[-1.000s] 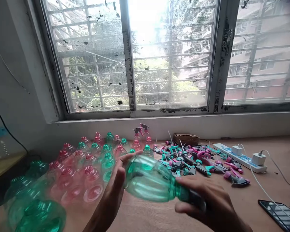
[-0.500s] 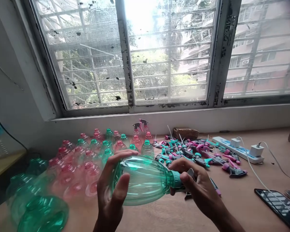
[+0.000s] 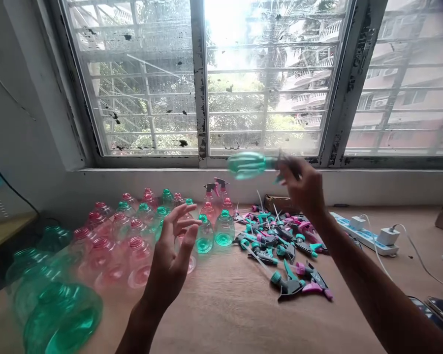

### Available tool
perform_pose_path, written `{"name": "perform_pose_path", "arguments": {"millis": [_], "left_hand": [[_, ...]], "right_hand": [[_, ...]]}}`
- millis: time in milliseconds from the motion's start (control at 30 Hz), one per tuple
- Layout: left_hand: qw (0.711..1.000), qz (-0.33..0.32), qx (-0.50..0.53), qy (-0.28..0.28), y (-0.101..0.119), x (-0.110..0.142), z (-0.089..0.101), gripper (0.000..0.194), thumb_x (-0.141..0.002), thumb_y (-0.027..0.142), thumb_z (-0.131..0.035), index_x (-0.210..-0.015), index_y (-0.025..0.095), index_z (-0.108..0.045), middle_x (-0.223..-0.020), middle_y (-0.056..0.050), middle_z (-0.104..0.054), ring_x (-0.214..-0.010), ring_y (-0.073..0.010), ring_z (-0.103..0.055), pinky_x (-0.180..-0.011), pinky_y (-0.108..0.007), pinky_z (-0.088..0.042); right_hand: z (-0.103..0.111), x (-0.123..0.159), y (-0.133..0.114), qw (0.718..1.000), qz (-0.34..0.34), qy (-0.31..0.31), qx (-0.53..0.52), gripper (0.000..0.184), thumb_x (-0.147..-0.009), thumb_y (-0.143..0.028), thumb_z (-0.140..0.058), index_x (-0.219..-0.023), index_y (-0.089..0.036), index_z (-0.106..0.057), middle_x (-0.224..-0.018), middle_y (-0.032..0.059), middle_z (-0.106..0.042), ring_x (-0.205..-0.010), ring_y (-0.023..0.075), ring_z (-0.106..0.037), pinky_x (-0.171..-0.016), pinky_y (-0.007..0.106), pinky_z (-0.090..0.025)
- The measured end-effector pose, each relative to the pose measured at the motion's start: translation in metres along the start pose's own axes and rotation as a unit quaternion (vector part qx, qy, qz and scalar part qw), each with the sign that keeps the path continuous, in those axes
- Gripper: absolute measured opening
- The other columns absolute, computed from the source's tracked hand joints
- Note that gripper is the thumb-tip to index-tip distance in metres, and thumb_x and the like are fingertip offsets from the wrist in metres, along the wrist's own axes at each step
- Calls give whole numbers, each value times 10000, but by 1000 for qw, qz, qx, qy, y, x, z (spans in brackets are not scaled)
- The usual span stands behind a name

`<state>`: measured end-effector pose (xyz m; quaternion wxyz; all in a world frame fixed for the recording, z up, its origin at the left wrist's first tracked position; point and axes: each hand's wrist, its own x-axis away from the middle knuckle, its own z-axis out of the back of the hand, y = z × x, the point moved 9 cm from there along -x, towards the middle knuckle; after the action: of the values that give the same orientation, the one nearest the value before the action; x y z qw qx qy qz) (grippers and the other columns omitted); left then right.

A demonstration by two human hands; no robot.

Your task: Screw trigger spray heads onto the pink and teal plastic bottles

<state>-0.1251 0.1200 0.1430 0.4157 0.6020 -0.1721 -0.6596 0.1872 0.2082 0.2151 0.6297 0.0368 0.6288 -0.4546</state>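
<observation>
My right hand (image 3: 302, 186) is raised toward the window sill, gripping a green spray bottle (image 3: 248, 164) by its trigger head; the bottle lies sideways in the air and is blurred by motion. My left hand (image 3: 172, 255) hovers open over the wooden table (image 3: 229, 309), fingers spread, holding nothing. Just beyond it stand several empty pink and green bottles (image 3: 133, 231). A heap of pink and teal trigger sprayer heads (image 3: 280, 241) lies under my right forearm. Two capped bottles (image 3: 214, 194) stand at the back by the wall.
Large green bottles (image 3: 55, 314) lie at the near left. A white power strip (image 3: 369, 233) with chargers and cables runs at the right, phones (image 3: 433, 309) near the right edge. A small brown box (image 3: 280, 202) sits by the wall under the window.
My right hand has lifted the green bottle up and away toward the window. My left hand let go of the bottle's body and now hangs open.
</observation>
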Motion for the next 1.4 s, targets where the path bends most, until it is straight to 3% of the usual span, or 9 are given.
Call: {"name": "perform_pose_path", "arguments": {"millis": [67,200,333,467,767,900,1100,1267,1400], "left_hand": [[1000,-6,-24,-13,3,1,-3,378,-993,446,-543,-1337,304,-479,-1390,-75,-594,-1080,-249,-670,-957,-460,-510],[998,-15,-59,-24,10,4,-7,339,-995,420,-542,-1314,308,-515,-1336,-56,-645,-1048,-239,-664,-928,-442,-510],[998,-19,-60,-18,14,6,-2,318,-1004,390,-532,-1306,293,-528,-1297,-47,-671,-1001,-220,-664,-931,-430,-503],[997,-32,-68,-21,12,4,0,295,-1013,376,-523,-1294,286,-540,-1270,-52,-673,-1001,-212,-660,-912,-411,-510],[988,-93,-111,-56,10,3,-19,236,-1027,271,-504,-1259,272,-547,-1413,-61,-565,-1323,-221,-525,-983,-374,-503],[983,-91,-133,-85,6,7,-28,285,-1029,262,-510,-1313,282,-511,-1491,-58,-502,-1422,-224,-445,-1126,-416,-438],[975,-69,-162,-136,3,10,-40,288,-1032,296,-496,-1319,298,-520,-1573,-66,-411,-1451,-274,-431,-1184,-481,-420],[961,-76,-187,-187,0,16,-57,320,-1040,309,-479,-1358,271,-481,-1600,-104,-365,-1485,-264,-392,-1199,-475,-415],[949,-93,-199,-228,-1,22,-70,342,-1034,287,-500,-1373,297,-458,-1600,-68,-372,-1512,-233,-359,-1211,-433,-404]], "right_hand": [[-25,-38,18,999,-12,-11,40,285,-1013,-324,-584,-1235,-162,-662,-1140,144,-773,-1020,306,-724,-928,496,-569],[-96,-69,61,987,-79,-89,107,260,-990,-302,-653,-1219,-180,-654,-1217,81,-713,-987,247,-722,-838,454,-617],[-149,-47,94,966,-133,-145,169,278,-991,-297,-651,-1250,-197,-642,-1283,94,-681,-1031,257,-705,-861,462,-611],[-180,-17,115,950,-147,-182,206,293,-986,-299,-658,-1258,-192,-638,-1294,99,-675,-1051,265,-700,-876,472,-605],[-218,-1,129,941,-119,-229,220,315,-983,-299,-662,-1277,-193,-624,-1294,95,-674,-1052,270,-701,-871,478,-606],[-229,-6,128,944,-108,-226,215,306,-987,-301,-655,-1273,-195,-627,-1296,94,-674,-1050,267,-701,-873,480,-606],[-251,-19,128,941,-78,-257,207,309,-984,-301,-661,-1272,-193,-629,-1307,97,-668,-1063,272,-697,-880,483,-603],[-255,-16,128,940,-73,-249,222,330,-981,-301,-665,-1289,-194,-617,-1311,96,-664,-1061,274,-697,-872,484,-606],[-254,-15,129,942,-80,-216,243,318,-984,-299,-661,-1281,-195,-621,-1302,94,-668,-1053,270,-700,-866,479,-608]]}}
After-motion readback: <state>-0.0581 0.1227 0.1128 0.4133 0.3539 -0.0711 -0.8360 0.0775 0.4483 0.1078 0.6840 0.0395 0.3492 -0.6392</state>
